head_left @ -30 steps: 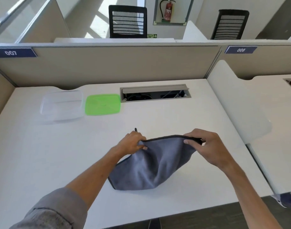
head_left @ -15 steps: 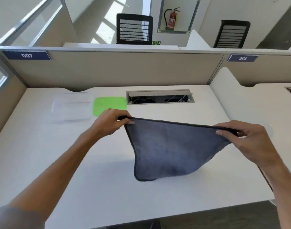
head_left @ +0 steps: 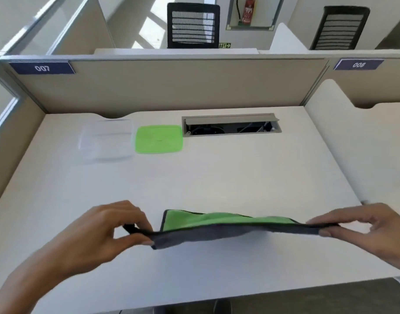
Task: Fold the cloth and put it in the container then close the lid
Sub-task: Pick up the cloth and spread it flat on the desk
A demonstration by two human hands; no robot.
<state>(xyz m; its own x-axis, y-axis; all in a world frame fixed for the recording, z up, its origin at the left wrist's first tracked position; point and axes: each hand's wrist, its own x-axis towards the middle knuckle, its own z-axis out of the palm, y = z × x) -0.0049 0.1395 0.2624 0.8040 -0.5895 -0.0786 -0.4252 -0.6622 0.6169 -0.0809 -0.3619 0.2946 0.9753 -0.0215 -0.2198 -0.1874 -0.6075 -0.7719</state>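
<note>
A cloth (head_left: pixel 219 227), grey on one face and green on the other, stretches low over the near part of the white desk (head_left: pixel 217 177). My left hand (head_left: pixel 108 230) pinches its left corner and my right hand (head_left: pixel 362 225) pinches its right corner. The green face shows along the far side, the grey edge faces me. The clear plastic container (head_left: pixel 106 141) stands open at the back left. Its green lid (head_left: pixel 159 139) lies flat beside it on the right.
An open grey cable hatch (head_left: pixel 230 125) is sunk into the desk behind the lid. Beige partition panels (head_left: pixel 171 85) wall the back and left sides. A white divider (head_left: pixel 357 141) bounds the right. The desk's front edge runs just below my hands.
The cloth hung upright from both hands half a second ago; now it is lowered close to the desk and nearly flat, green side showing. My hands have moved toward me and farther apart.
</note>
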